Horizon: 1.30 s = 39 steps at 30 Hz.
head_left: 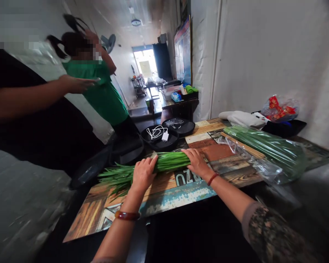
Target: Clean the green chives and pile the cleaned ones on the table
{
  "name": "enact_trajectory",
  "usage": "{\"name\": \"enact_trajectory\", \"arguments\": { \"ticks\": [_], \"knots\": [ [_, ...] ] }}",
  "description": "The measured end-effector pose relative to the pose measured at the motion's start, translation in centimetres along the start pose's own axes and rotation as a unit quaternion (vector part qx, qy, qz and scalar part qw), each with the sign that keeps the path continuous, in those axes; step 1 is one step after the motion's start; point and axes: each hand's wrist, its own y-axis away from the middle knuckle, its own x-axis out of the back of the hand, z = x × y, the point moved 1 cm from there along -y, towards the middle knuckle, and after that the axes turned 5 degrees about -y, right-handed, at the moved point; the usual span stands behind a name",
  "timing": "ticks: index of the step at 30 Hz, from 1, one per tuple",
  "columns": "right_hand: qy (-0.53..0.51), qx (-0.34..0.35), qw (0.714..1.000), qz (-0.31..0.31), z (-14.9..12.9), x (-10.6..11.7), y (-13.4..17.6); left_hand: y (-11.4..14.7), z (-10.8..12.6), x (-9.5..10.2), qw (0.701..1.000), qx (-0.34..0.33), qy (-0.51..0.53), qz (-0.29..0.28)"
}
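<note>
A bunch of garlic chives (170,161) lies lengthwise across the patterned wooden table (178,197), its loose leaf tips fanned out to the left. Over the middle of the bunch, my left hand (144,174) is closed round the leaves, with a reddish-brown bangle at its wrist. My right hand (197,163) grips the stem end on the right, fingers curled over the top. A thin red bead bracelet circles that wrist. Farther right, more long green chives (268,151) rest in a clear plastic bag. Wooden sticks (244,145) lie along the bag's near side.
Black round trays (160,144) stand behind the chives; one holds a white charger with its cable (165,136). A white cloth (242,118) and a red-printed plastic bag (281,109) lie at the back right. Two people stand at the left, one in a green shirt (104,95).
</note>
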Motion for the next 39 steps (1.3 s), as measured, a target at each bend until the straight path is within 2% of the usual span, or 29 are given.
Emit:
{"name": "enact_trajectory", "arguments": {
  "ticks": [4,8,13,16,18,20,24,27,29,32,37,39],
  "knots": [
    [0.029,-0.025,0.999,-0.019,1.0,0.1,-1.3,0.0,0.2,-1.3,0.999,0.025,0.019,0.018],
    [0.018,-0.061,0.997,-0.046,3.2,0.3,0.5,1.9,0.7,-3.0,0.997,0.038,0.064,0.014],
    [-0.063,-0.160,0.982,0.082,5.3,1.1,3.3,3.3,3.6,-2.0,0.984,0.054,0.120,0.118],
    [-0.114,-0.199,0.966,0.121,5.3,1.5,3.9,2.9,6.5,-1.4,0.981,0.009,0.157,0.110],
    [-0.131,-0.192,0.966,0.111,4.8,1.8,4.2,2.4,7.8,-1.6,0.983,-0.017,0.164,0.079],
    [-0.139,-0.162,0.974,0.075,4.1,2.0,4.3,1.8,8.3,-2.1,0.985,-0.014,0.162,0.057],
    [-0.116,-0.096,0.989,-0.013,3.1,1.8,4.0,0.4,7.3,-3.3,0.987,0.006,0.155,0.043],
    [-0.070,-0.084,0.992,-0.061,3.4,1.2,2.9,-1.0,6.4,-3.9,0.989,0.002,0.144,0.034],
    [-0.048,-0.088,0.992,-0.073,3.9,0.6,2.1,-1.8,6.0,-4.2,0.991,0.003,0.133,0.033],
    [-0.048,-0.092,0.993,-0.062,4.6,-0.1,1.3,-2.4,5.8,-4.6,0.990,0.007,0.128,0.052],
    [-0.138,-0.130,0.981,0.045,5.4,-0.5,1.1,-1.6,6.5,-4.4,0.979,0.017,0.156,0.133],
    [-0.145,-0.133,0.979,0.058,5.4,-0.4,1.2,-1.5,7.1,-3.9,0.972,0.038,0.164,0.165]
  ]
}}
